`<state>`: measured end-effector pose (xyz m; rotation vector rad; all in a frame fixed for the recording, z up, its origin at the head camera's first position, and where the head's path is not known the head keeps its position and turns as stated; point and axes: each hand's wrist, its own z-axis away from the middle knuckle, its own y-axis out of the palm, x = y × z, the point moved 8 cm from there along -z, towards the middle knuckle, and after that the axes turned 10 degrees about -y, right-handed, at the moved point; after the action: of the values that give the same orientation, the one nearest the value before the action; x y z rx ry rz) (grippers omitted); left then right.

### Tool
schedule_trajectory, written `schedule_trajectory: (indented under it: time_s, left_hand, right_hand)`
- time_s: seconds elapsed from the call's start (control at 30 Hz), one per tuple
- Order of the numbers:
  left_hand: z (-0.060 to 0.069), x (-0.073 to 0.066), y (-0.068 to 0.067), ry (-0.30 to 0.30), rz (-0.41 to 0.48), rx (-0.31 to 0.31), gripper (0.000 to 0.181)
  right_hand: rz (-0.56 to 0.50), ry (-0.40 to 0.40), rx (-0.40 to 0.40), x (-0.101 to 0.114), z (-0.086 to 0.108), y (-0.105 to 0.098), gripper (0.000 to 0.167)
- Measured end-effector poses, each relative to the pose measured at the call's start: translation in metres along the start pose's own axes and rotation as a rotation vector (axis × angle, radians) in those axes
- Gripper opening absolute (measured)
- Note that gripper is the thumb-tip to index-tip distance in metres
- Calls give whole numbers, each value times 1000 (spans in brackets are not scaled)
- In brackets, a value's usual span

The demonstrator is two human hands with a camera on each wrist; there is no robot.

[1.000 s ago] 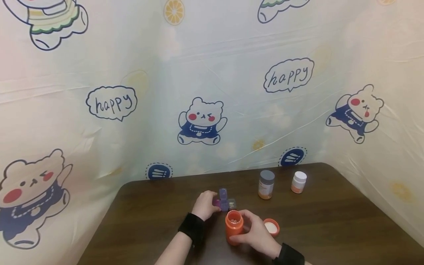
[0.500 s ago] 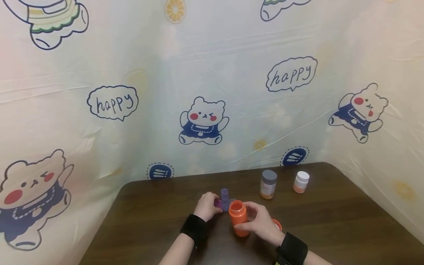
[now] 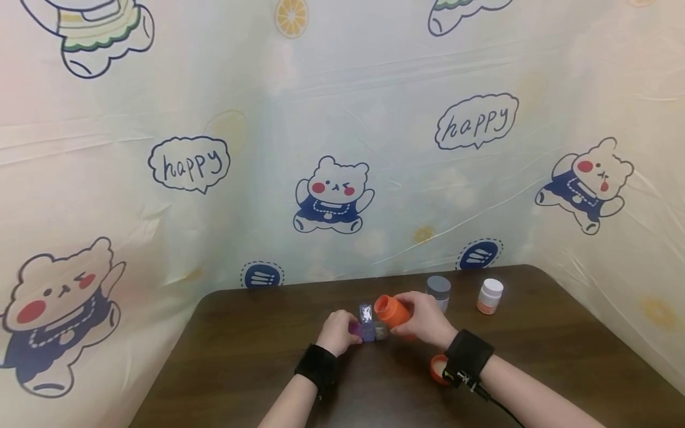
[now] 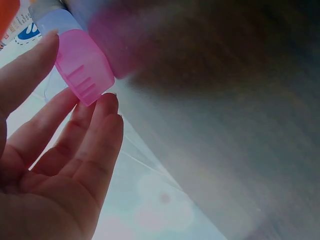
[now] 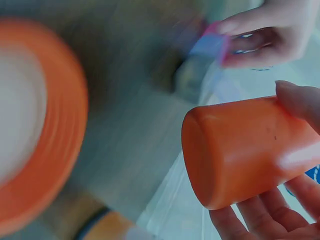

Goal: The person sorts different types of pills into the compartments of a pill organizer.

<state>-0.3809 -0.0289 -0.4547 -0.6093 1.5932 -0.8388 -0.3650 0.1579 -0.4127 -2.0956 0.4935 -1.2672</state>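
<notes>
Holds an uncapped orange bottle (image 3: 392, 310) in the right hand (image 3: 425, 318), with the thumb on one side and the fingers curved along the other. Keeps the bottle tilted within that grip, its mouth past the fingertips toward the left, its base exposed in the right wrist view. Places that mouth just beside the raised lid of a small pill organizer (image 3: 367, 331); hard to say whether touching.

Pinches the organizer's pink end compartment between thumb and fingertips of the left hand (image 3: 338, 333), with the purple middle and clear far compartment projecting rightward, outside the grip.

Leaves the orange cap (image 3: 437, 371) inside up on the dark wood-grain table (image 3: 241, 356), partly hidden by the right wristband (image 3: 470, 358). Shows a grey-capped jar (image 3: 439, 288) behind the right hand, and a white-capped jar (image 3: 489, 296) farther right.
</notes>
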Motion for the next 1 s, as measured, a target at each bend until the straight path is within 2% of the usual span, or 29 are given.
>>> schedule_trajectory:
  time_s: [0.13,0.4,0.63,0.83,1.0]
  left_hand:
    - [-2,2,2,5,-4,-1,28]
    - [-4,3,4,-9,16,13,28]
    - [-5,4,4,-27,17,17,27]
    - [-4,6,4,-51,39,18,28]
    - [-3,5,2,-48,39,17,28]
  right_hand:
    - [134,-11,31,-3,-8,4,55]
    - [309,-49,114,-5,-15,20,51]
    - [392,-83,159,3,-16,26,48]
    - [447,-129,162,9,-16,29,46]
    - [524,-188,157,15,-19,30,45]
